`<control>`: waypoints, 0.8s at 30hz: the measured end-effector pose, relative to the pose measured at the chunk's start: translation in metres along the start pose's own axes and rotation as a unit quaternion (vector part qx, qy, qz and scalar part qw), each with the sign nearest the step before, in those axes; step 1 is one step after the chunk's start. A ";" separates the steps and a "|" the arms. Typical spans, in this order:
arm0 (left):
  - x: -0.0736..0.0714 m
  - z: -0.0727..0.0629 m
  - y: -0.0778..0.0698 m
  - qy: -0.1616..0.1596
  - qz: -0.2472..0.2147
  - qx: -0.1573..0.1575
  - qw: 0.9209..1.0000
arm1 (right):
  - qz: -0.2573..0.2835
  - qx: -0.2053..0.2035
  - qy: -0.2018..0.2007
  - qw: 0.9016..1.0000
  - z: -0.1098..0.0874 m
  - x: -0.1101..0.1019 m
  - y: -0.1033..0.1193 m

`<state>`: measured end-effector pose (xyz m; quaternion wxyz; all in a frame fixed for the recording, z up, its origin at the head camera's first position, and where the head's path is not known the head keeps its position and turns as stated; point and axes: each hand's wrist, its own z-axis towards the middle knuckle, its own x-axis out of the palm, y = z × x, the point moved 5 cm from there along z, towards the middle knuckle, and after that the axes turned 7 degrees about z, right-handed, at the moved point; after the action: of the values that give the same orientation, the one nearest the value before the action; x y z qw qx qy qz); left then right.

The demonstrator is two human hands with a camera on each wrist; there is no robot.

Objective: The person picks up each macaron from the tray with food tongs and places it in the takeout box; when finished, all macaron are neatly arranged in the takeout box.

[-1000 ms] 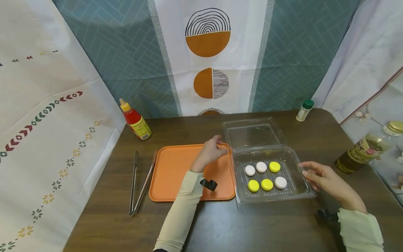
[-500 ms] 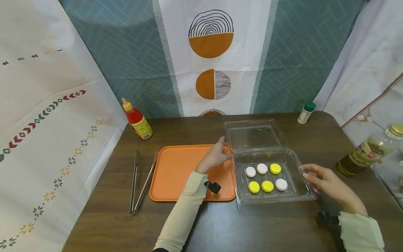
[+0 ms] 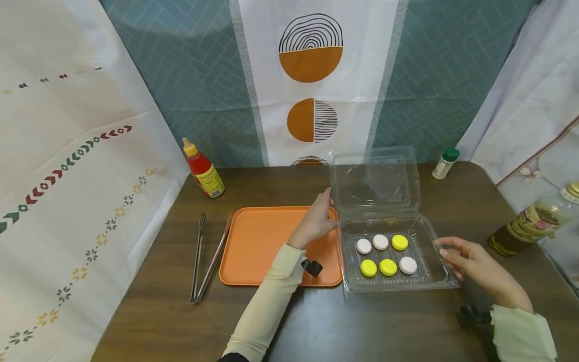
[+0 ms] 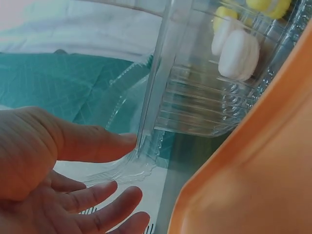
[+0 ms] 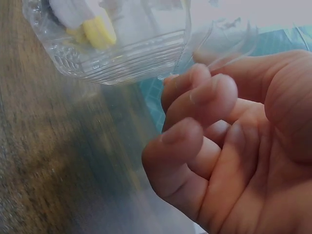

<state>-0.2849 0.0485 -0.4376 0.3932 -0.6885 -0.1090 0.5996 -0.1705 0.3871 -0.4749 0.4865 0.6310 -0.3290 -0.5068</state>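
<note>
A clear plastic clamshell container point(image 3: 431, 259) stands on the wooden table, holding three white and three yellow macaron-like rounds point(image 3: 388, 267). Its clear lid point(image 3: 375, 186) is tilted up at the back. My left hand point(image 3: 315, 221) is at the lid's lower left corner, beside the hinge. In the left wrist view the thumb point(image 4: 109, 145) touches the clear edge, while the loosely extended fingers show behind the lid. At the container's right side, my right hand point(image 3: 475, 264) pinches the rim, with the other fingers point(image 5: 178, 146) curled below.
An orange tray point(image 3: 258, 246) lies against the container's left side, under my left forearm. Metal tongs point(image 3: 197, 261) rest left of it. A red sauce bottle point(image 3: 205, 173), a green-capped shaker point(image 3: 445, 164) and an oil bottle point(image 3: 526, 226) stand around the table's edges.
My left hand has moved right and reached the lid's corner. The lid has risen from lying back to a steeper tilt. My right hand stays at the container's right rim.
</note>
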 end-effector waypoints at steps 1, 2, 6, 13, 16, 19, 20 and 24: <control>-0.001 0.000 -0.001 -0.001 -0.001 0.000 1.000 | 0.007 0.000 0.001 1.000 0.001 0.000 0.000; -0.002 0.000 -0.001 -0.004 -0.009 0.001 1.000 | 0.014 0.002 0.002 1.000 0.001 0.000 0.000; -0.005 0.000 -0.001 -0.006 -0.058 0.003 0.998 | 0.039 0.009 0.014 0.999 0.002 0.000 0.000; -0.004 -0.006 0.001 0.004 -0.115 0.013 0.993 | 0.042 -0.007 0.030 0.999 0.000 0.001 0.000; -0.006 -0.008 -0.001 0.012 -0.140 0.018 0.990 | 0.035 0.001 0.033 0.999 0.000 0.002 -0.001; -0.007 -0.010 -0.002 0.024 -0.146 0.024 0.989 | 0.034 0.022 0.047 0.998 -0.002 0.002 -0.002; -0.007 -0.011 -0.002 0.028 -0.146 0.026 0.989 | 0.034 0.029 0.052 0.998 -0.003 0.003 -0.002; -0.007 -0.016 -0.003 0.047 -0.143 0.040 0.988 | 0.034 0.047 0.057 0.997 -0.010 0.005 -0.002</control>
<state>-0.2707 0.0398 -0.4307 0.5067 -0.6770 -0.1639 0.5080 -0.1601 0.3858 -0.4781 0.4909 0.6699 -0.3454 -0.4369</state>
